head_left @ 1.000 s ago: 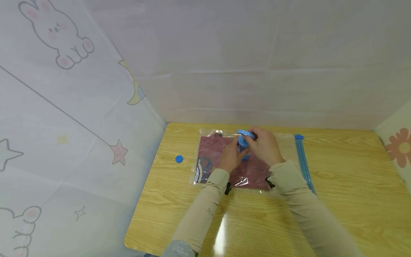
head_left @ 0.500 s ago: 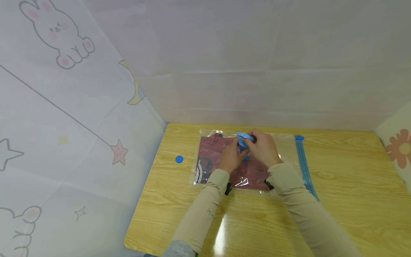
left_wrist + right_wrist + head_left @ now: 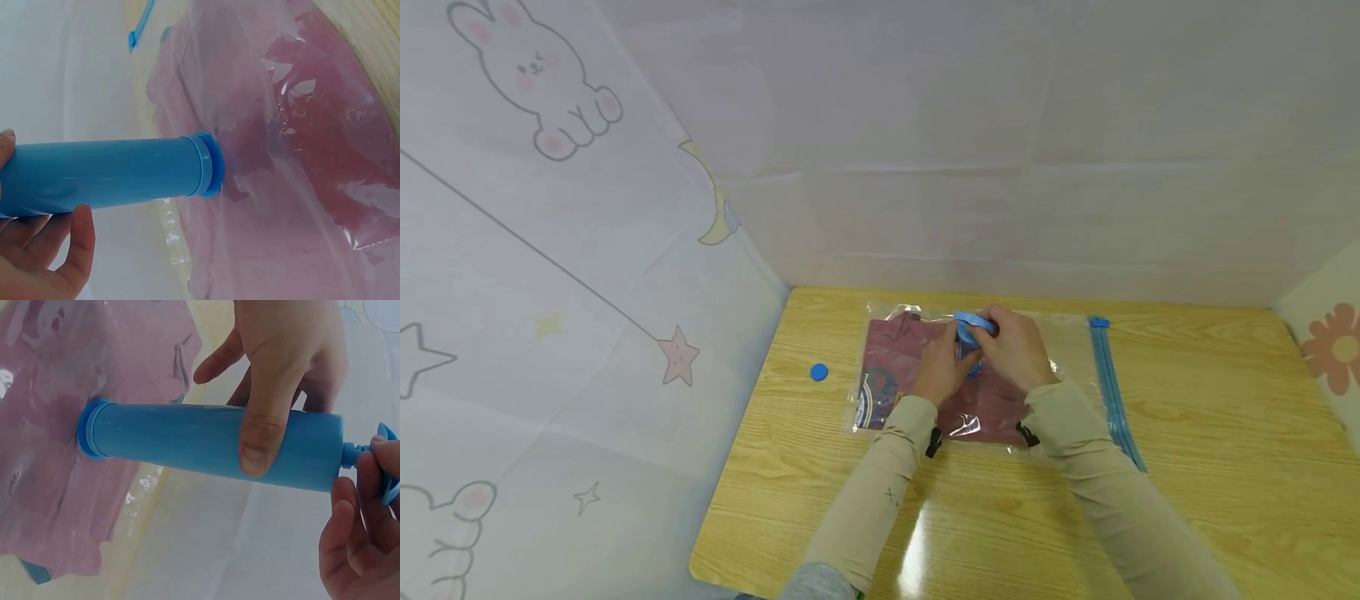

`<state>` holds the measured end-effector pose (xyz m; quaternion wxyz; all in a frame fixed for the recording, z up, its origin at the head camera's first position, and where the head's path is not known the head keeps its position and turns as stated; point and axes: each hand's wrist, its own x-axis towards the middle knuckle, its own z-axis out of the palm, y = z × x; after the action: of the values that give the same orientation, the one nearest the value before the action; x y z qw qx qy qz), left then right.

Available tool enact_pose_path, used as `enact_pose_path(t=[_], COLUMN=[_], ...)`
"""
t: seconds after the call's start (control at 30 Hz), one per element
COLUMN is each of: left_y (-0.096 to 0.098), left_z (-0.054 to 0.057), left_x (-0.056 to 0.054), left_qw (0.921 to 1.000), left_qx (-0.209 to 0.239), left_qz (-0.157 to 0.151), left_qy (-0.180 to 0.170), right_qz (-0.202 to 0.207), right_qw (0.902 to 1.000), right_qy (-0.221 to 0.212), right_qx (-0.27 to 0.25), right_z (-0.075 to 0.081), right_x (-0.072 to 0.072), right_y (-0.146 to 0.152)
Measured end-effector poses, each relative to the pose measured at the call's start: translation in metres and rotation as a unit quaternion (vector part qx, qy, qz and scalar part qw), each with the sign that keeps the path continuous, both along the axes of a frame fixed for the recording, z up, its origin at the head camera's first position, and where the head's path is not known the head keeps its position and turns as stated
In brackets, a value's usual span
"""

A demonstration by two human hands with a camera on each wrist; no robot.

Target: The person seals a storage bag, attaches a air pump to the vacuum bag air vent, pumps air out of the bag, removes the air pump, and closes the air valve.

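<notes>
A blue hand pump [image 3: 106, 172] stands with its narrow end on the round blue valve [image 3: 217, 165] of a clear plastic storage bag [image 3: 1071, 350]. Inside the bag lies a folded maroon garment [image 3: 988, 421]. My left hand [image 3: 940, 367] grips the pump's barrel, thumb on one side and fingers round the other. At the pump's upper end, my right hand [image 3: 1018, 346] holds the blue handle [image 3: 387, 465] between thumb and fingers. A short stretch of the plunger rod [image 3: 351, 455] shows between handle and barrel in the right wrist view.
A round blue cap [image 3: 819, 372] lies on the wooden table [image 3: 775, 467] left of the bag. Along the bag's right end runs a blue zip strip [image 3: 1108, 383] with a slider [image 3: 1099, 322] at its far end. Patterned white sheets [image 3: 880, 167] hang behind and at the sides.
My right hand has moved down a little with the handle, which now sits closer to the barrel. My left hand keeps its grip in the same place.
</notes>
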<state>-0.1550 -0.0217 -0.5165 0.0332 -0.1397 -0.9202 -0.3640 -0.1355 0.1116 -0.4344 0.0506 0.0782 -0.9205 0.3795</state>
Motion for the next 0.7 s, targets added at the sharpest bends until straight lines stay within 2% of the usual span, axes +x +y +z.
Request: enact_pose_path(t=[0.2, 0.4, 0.53, 0.7], left_y=[0.001, 0.001, 0.002, 0.002], left_z=[-0.002, -0.004, -0.002, 0.000], left_x=[0.000, 0.001, 0.001, 0.001], left_qw=[0.9999, 0.9999, 0.9999, 1.0000], left_qx=[-0.005, 0.006, 0.009, 0.007], left_qz=[-0.001, 0.001, 0.002, 0.006], left_qy=[0.015, 0.013, 0.007, -0.001], right_qz=[-0.004, -0.004, -0.007, -0.013], right_qw=[0.9998, 0.9992, 0.9978, 0.9924], right_qy=[0.016, 0.038, 0.065, 0.120], right_qx=[0.006, 0.012, 0.006, -0.022], right_z=[0.002, 0.007, 0.018, 0.041], right_x=[0.000, 0.001, 0.004, 0.011], right_y=[0.001, 0.000, -0.002, -0.003])
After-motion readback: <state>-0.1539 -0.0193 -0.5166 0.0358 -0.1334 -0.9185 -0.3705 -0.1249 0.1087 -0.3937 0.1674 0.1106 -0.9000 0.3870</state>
